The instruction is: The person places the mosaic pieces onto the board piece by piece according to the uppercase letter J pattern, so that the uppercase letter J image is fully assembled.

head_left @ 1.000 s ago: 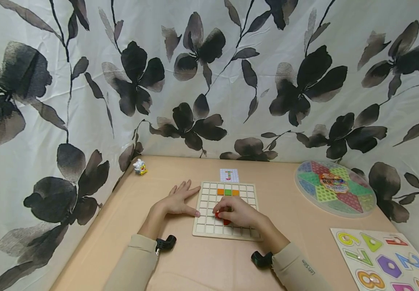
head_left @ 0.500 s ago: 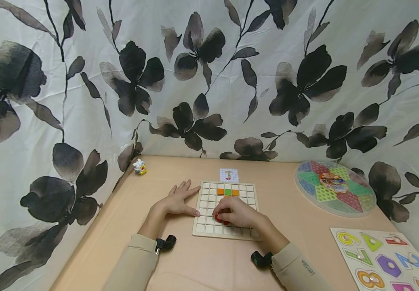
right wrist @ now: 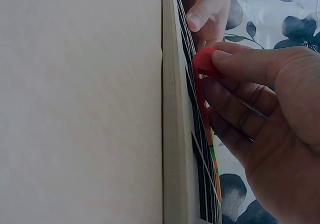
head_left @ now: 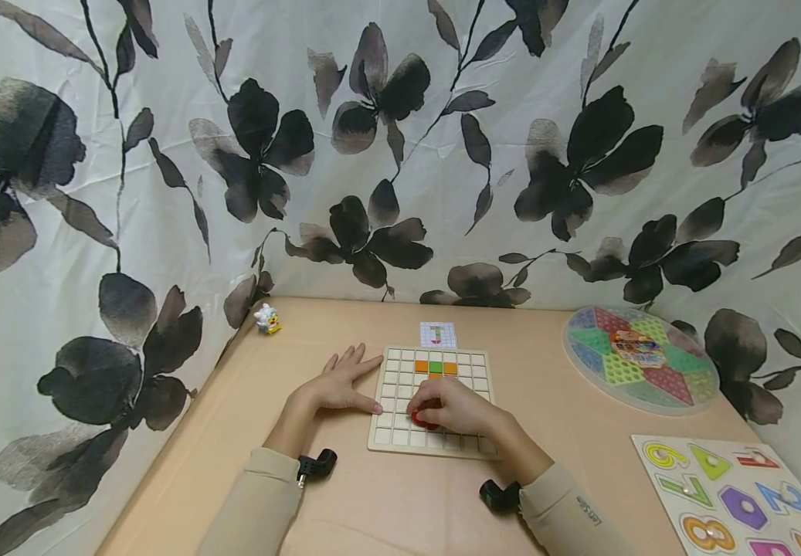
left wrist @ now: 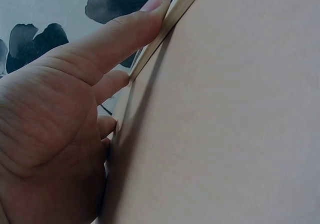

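A wooden grid board (head_left: 393,442) lies on the table between both hands. My left hand (head_left: 336,386) rests spread beside it, its thumb on the board's left edge. In the right wrist view my right hand (right wrist: 270,99) pinches a small red piece with a rounded edge (right wrist: 205,59) between thumb and fingers, right at the board's surface. Orange tiles (head_left: 422,367) and a green tile (head_left: 436,367) fill squares near the far side. More red shows on the board under the right hand (head_left: 452,405), mostly hidden by the fingers.
A small card with a coloured pattern (head_left: 438,335) lies behind the board. A toy figure (head_left: 267,318) stands at the back left. To the right are a round, colourful game board (head_left: 641,361) and a number-and-shape puzzle (head_left: 741,494). A floral curtain (head_left: 470,154) hangs behind the table.
The red piece has shifted slightly under the right fingers and now covers more of the red beneath. The left hand has stayed in place.
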Demonstrator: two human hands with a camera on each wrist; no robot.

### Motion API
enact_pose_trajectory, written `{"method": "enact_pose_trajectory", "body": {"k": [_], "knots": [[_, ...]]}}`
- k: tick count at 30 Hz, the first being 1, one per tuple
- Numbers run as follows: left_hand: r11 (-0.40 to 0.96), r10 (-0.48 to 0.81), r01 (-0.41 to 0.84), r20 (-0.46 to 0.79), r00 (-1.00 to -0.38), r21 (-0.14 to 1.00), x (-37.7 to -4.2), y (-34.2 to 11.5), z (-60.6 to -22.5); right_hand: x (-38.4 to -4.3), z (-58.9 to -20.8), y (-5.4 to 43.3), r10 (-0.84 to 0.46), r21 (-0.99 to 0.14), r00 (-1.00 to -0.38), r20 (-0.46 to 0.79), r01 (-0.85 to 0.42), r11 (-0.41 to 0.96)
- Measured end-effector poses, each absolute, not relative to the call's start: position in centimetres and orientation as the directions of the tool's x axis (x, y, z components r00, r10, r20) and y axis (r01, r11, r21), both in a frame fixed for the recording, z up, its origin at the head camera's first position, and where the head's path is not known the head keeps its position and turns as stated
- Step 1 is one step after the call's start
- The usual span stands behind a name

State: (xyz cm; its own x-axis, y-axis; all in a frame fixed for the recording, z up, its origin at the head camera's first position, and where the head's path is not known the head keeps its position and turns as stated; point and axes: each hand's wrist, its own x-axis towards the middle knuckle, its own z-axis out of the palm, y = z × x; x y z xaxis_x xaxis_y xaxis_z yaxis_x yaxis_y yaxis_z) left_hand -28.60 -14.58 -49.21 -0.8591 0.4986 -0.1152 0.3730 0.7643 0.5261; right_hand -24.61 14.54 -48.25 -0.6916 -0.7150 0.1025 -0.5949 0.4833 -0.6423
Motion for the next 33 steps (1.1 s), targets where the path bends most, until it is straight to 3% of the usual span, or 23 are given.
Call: {"method": "enact_pose_trajectory", "body": {"k": [33], "knots": [[0.764,0.497,0.374,-0.111,-0.861,0.525,-28.62,-14.68,-49.23,-24.10,-48.05,14.49,-0.719,-0.625,-0.688,0.098,-0.604,0.494]]}}
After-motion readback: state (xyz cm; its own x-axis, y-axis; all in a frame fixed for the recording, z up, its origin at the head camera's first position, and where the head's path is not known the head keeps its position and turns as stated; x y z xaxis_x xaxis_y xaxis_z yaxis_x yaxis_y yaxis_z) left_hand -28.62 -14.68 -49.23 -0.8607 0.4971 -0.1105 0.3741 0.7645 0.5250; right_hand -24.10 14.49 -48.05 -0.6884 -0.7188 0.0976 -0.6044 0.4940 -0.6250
